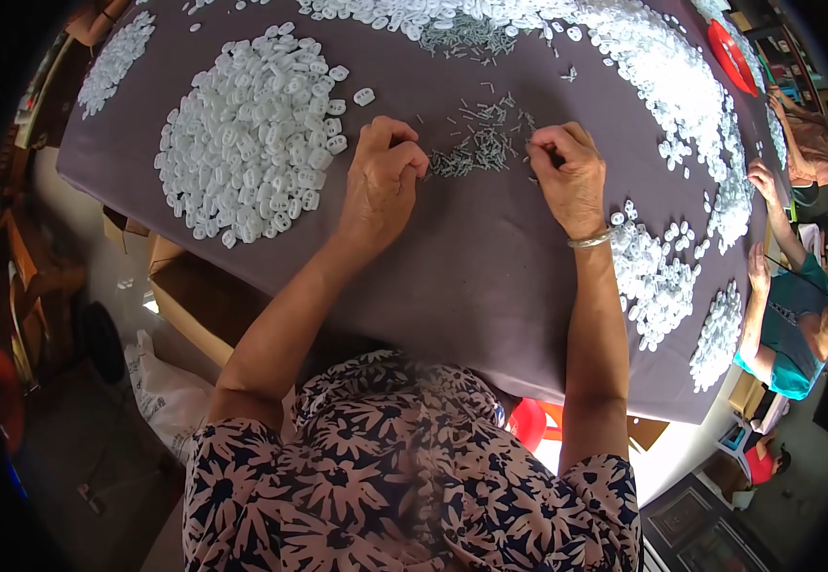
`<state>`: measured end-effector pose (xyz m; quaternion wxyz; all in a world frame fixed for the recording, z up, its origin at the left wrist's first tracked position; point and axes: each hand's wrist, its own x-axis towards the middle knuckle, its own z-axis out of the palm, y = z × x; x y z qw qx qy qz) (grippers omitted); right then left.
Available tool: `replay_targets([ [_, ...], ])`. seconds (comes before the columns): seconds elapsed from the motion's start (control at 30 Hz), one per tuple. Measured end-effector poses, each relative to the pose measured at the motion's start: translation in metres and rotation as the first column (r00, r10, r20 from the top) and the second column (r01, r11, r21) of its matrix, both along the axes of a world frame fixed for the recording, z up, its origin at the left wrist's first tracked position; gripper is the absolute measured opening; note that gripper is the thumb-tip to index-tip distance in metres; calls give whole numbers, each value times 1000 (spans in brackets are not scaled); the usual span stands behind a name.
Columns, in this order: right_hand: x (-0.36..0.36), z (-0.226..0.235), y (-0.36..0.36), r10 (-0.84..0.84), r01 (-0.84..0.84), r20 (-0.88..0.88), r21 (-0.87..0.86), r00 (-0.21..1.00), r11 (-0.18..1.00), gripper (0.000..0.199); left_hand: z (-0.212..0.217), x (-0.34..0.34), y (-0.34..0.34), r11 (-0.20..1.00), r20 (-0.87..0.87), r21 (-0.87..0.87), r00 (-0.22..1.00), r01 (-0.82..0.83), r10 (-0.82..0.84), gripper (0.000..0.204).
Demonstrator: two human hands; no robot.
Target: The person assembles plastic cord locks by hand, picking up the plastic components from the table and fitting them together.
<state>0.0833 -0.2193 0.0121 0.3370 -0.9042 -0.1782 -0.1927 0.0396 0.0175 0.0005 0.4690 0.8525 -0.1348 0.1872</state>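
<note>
Between my hands lies a small heap of short grey metal pins [485, 148], with a few loose ones around it. My left hand [383, 186] is closed in a pinch at the heap's left edge. At its right edge my right hand [571, 181], with a bracelet [589, 240] at the wrist, pinches thumb and fingers together. Whatever sits in either pinch is too small to make out. To the left of my left hand rises a large pile of small white plastic pieces with holes [247, 138]. One such white piece [364, 96] lies apart, just above that hand.
More white pieces [662, 48] spread along the far side and right of the dark-covered table [462, 276]. Another pin heap [466, 38] lies farther back. A red dish [731, 57] stands at far right. Co-workers sit there, one in teal [793, 324]. A cardboard box [195, 296] stands below the left edge.
</note>
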Motion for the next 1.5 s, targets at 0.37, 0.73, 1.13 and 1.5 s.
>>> replay_targets([
  [0.37, -5, 7, 31, 46, -20, 133, -190, 990, 982, 13, 2, 3, 0, 999, 0, 33, 1000, -8, 8, 20],
  [0.73, -4, 5, 11, 21, -12, -50, 163, 999, 987, 11, -3, 3, -1, 999, 51, 17, 998, -36, 35, 17],
  [1.13, 0, 4, 47, 118, -105, 65, -181, 991, 978, 14, -6, 4, -1, 998, 46, 37, 998, -53, 51, 18],
  [1.5, 8, 8, 22, 119, -117, 38, -54, 992, 992, 8, -3, 2, 0, 998, 14, 30, 999, -49, 48, 20],
])
